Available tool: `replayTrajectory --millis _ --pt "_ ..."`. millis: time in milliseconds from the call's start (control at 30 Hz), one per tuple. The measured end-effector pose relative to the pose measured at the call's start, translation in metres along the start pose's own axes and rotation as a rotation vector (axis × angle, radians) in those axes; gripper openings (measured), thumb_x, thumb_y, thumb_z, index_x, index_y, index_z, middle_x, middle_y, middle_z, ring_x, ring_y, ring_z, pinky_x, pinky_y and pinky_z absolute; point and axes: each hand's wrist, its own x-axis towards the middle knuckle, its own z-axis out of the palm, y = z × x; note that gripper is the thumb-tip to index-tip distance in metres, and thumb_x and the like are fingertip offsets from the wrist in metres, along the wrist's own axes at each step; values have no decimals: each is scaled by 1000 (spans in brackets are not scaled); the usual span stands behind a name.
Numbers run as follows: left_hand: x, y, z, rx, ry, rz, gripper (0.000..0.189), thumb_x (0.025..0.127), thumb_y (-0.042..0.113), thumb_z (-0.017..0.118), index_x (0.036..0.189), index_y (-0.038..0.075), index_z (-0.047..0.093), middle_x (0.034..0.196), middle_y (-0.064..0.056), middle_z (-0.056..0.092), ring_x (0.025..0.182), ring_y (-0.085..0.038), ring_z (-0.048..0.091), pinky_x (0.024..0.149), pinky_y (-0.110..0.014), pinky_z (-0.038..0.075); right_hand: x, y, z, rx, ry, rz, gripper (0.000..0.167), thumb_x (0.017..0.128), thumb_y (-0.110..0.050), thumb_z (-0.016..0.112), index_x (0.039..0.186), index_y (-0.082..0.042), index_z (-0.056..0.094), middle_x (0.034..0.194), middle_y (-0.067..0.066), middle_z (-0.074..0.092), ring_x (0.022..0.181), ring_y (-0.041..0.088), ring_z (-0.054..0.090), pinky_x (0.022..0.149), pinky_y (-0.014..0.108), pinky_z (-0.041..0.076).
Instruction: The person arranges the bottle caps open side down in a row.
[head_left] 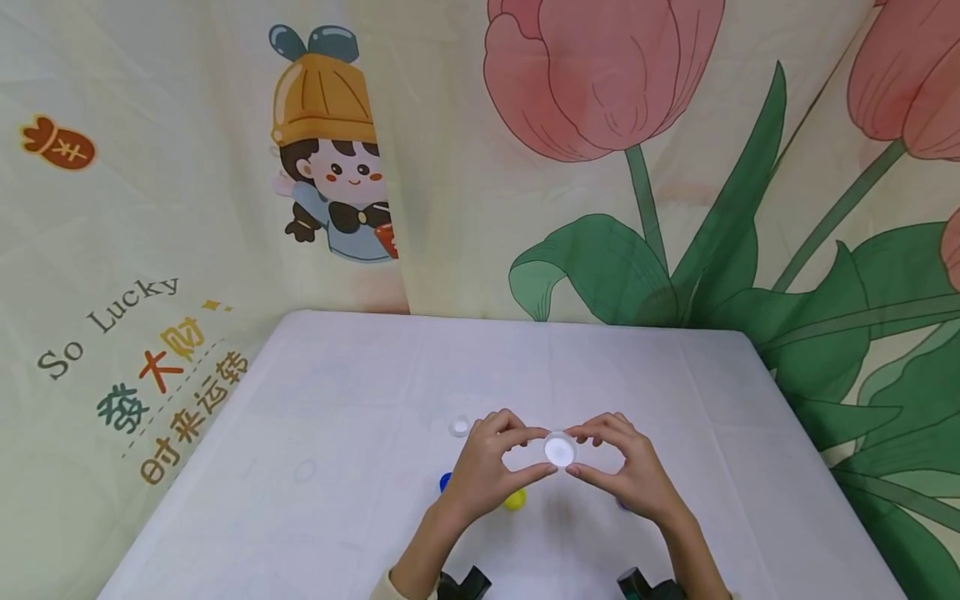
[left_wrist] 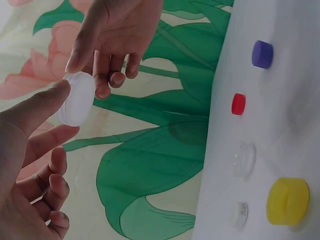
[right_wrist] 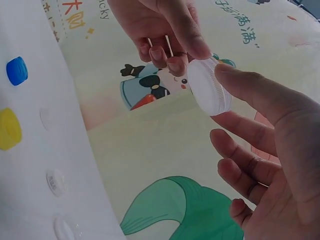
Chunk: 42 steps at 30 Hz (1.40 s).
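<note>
A round white screw cap (head_left: 559,449) with a ribbed edge is held up above the table between both hands. My left hand (head_left: 487,462) pinches its left side with thumb and index finger. From the opposite side, my right hand (head_left: 636,468) grips the cap the same way. The other fingers of each hand curl loosely away from it. In the left wrist view the white cap (left_wrist: 77,99) stands tilted on edge, its broad face partly visible. Below the hands, a yellow cap (head_left: 515,499) and a blue cap (head_left: 446,482) lie on the table, the blue one partly covered by the left forearm.
More caps are spread over the white tablecloth (head_left: 337,383): a purple cap (left_wrist: 262,54), a red cap (left_wrist: 238,104), a clear cap (left_wrist: 244,160) and a small white cap with print (left_wrist: 239,215). Behind the table hangs a printed curtain (head_left: 450,167) with tulips.
</note>
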Motion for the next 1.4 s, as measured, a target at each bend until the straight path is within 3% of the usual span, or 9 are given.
replayTrajectory --millis 133,200,400,567,633,867,1067,1233,1400 --pt "0 1 -1 -81 -21 -64 39 71 39 78 104 18 72 77 14 47 71 -8 44 62 -24 38 1 -8 -2 -7 14 1 36 69 -20 82 103 -17 69 94 -8 61 86 14 47 70 32 42" --pt "0 2 -1 -151 -39 -163 36 75 38 76 105 18 71 75 12 49 69 -11 46 61 -25 39 1 -12 -2 -8 23 -3 36 68 -16 83 102 -15 69 94 -6 62 86 15 47 69 32 42" --pt "2 3 1 -476 -143 -563 30 84 37 66 99 13 73 89 3 66 81 -15 53 71 -31 42 4 -38 -8 6 33 -11 36 65 -4 83 98 -5 69 91 1 63 84 14 47 69 30 42" --pt "3 2 5 -580 -212 -683 33 84 37 67 93 6 74 74 1 56 75 -15 47 66 -30 37 5 -41 -10 10 17 -8 35 66 -7 83 98 -6 69 93 1 63 85 15 47 70 29 42" --pt "4 1 6 -587 -222 -693 33 83 36 67 91 5 74 70 1 50 73 -16 44 64 -30 35 4 -41 -10 13 7 -1 35 67 -9 82 99 -7 69 93 1 63 86 14 47 70 29 42" --pt "4 -1 10 -618 -206 -686 32 84 32 68 92 2 73 91 -2 67 86 -15 53 77 -34 40 5 -40 -10 8 -5 8 36 68 -10 82 101 -8 69 94 1 63 87 12 47 71 28 42" --pt "4 2 11 -619 -159 -675 27 83 29 69 90 4 74 91 -3 68 86 -15 56 79 -35 43 5 -41 -10 14 -2 15 37 67 -6 82 101 -7 68 93 2 63 85 16 47 70 30 41" --pt "3 4 10 -459 -92 -564 23 80 31 72 88 9 75 76 2 64 71 -12 52 64 -26 42 5 -43 -8 -8 6 19 37 68 -4 81 102 -5 67 89 0 62 82 21 47 68 30 40" --pt "3 5 10 -235 35 -389 21 78 34 73 85 15 76 62 10 54 60 -9 46 54 -21 35 3 -34 -6 -21 -6 62 28 73 -6 77 100 -7 67 91 -2 62 81 21 49 70 32 39"
